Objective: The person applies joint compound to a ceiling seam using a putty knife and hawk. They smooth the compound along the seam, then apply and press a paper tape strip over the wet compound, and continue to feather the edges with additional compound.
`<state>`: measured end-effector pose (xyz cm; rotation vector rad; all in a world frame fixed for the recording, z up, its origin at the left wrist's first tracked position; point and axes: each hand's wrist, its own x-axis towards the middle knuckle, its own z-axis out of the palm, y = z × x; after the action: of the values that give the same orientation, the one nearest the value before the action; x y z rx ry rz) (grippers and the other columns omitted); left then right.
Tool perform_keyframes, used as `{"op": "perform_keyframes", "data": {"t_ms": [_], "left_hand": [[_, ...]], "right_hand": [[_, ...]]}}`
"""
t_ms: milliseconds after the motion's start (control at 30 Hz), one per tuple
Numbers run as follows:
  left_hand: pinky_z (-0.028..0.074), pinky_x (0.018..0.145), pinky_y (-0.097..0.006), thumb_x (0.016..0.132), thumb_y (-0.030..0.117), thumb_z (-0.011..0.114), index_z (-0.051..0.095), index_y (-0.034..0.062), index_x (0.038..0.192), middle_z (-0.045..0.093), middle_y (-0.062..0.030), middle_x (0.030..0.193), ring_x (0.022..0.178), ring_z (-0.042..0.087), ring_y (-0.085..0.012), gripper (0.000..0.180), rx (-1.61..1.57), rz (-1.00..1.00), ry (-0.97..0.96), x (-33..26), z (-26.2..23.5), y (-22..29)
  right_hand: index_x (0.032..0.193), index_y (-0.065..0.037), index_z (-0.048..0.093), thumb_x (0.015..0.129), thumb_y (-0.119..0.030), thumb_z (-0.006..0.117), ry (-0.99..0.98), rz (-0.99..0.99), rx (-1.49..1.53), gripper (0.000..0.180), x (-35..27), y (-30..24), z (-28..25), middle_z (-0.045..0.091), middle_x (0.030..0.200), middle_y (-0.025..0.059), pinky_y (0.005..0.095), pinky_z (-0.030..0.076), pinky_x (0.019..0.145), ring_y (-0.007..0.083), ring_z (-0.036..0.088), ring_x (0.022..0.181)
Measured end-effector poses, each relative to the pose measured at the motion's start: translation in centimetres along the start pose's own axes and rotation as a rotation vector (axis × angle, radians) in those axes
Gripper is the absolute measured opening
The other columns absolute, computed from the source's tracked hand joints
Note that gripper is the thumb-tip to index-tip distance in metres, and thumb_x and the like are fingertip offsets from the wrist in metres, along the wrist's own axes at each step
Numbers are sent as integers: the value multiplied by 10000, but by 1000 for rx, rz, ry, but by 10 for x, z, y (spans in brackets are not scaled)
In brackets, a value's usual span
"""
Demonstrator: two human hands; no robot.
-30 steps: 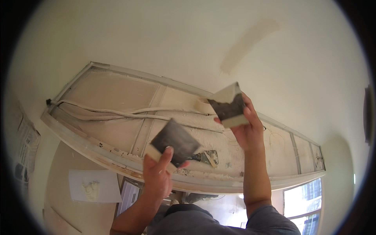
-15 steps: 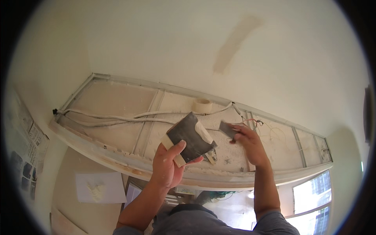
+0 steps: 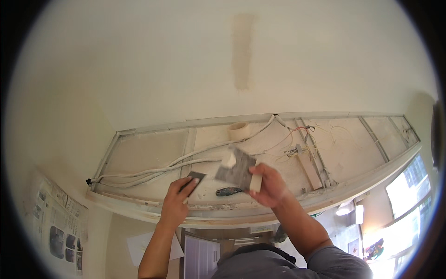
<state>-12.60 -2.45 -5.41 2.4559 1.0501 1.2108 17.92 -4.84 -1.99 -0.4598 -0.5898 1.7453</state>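
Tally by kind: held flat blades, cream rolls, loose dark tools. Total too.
Held flat blades: 2 (one in the left hand, one in the right hand)
Cream roll: 1
Loose dark tool: 1
Total: 4

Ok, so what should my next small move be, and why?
Perhaps bring the dark blade in your left hand to the pale paste: it sits as a dab near one edge of the grey blade in your right hand, and the blades are apart.
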Motion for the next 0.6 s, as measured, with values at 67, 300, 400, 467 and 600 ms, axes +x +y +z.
{"op": "perform_keyframes", "data": {"t_ms": [67, 300, 400, 467, 600], "left_hand": [[492, 1117, -428, 839, -196, 513, 653, 98, 1451, 625, -199, 1358, 1263, 622, -389, 693, 77, -276, 29, -15, -5, -16], [489, 1088, -425, 943, -149, 462, 635, 48, 1448, 636, -224, 1305, 1224, 636, -389, 569, 163, -352, 244, -46, 11, -37], [493, 1072, -434, 951, -129, 469, 634, 25, 1435, 634, -227, 1299, 1206, 638, -396, 534, 281, -355, 273, -46, 14, -32], [493, 1066, -439, 956, -117, 472, 636, 13, 1426, 632, -226, 1298, 1200, 638, -398, 514, 292, -342, 240, -44, 16, -31], [495, 1059, -442, 964, -109, 474, 635, 1, 1420, 629, -225, 1298, 1194, 639, -395, 496, 315, -383, 204, -41, 17, -31]], "right_hand": [[1251, 35, 581, 1024, -147, 550, 45, -259, -12, 293, 40, -15, -2, 694, 1121, 136, 401, 629, 717, 233, 698, 877], [1242, 64, 562, 995, -57, 545, 582, -687, -41, 275, 235, -37, -3, 624, 1110, 135, 424, 626, 898, 227, 648, 1030], [1367, 77, 528, 983, -34, 523, 829, -836, 33, 400, 291, -47, 2, 633, 1172, 197, 458, 583, 989, 317, 660, 1129], [1432, 78, 491, 984, -23, 512, 917, -787, -38, 460, 312, -60, 1, 611, 1247, 238, 478, 556, 1025, 387, 642, 1190], [1504, 52, 435, 1006, -29, 510, 1011, -509, 9, 511, 336, -77, 2, 515, 1418, 259, 506, 553, 1019, 461, 605, 1260]]}}
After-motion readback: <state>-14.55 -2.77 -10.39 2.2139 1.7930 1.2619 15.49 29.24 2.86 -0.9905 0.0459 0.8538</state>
